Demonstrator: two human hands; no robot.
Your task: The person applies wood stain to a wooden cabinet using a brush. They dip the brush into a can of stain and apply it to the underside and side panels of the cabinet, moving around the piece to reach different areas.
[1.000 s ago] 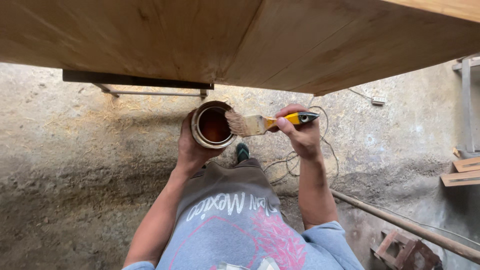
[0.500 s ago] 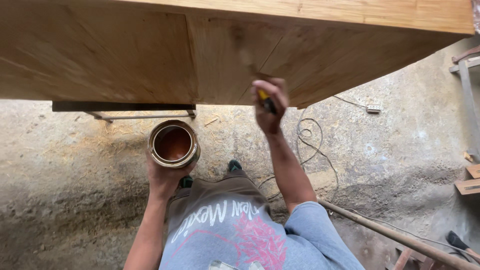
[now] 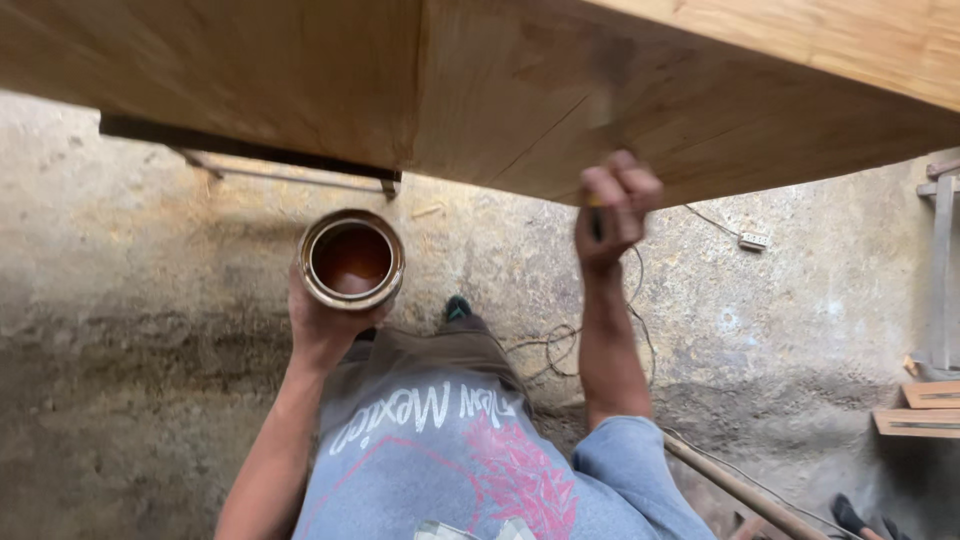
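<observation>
Overhead, a large wooden panel [image 3: 480,90] fills the top of the view, and its underside faces down toward the person. The right hand [image 3: 615,210] is raised to the lower edge of this panel, with the fingers closed tight around a brush handle [image 3: 597,222]. Only a small dark and yellow part of the handle shows between the fingers; the bristles are blurred against the wood, so I cannot tell exactly where they touch. The wrist is bent upward, probably so that the brush can meet the surface from below.

The left hand [image 3: 325,325] holds a round metal can [image 3: 352,260] from beneath, with the fingers wrapped around its side. The can stands upright, its open mouth up, and a brown liquid is inside. It seems to be kept level so the liquid does not spill, and near the brush so it is easy to reach.

Below are a rough concrete floor [image 3: 120,330], a thin cable [image 3: 560,345] and some wooden pieces [image 3: 925,410] at the right edge.
</observation>
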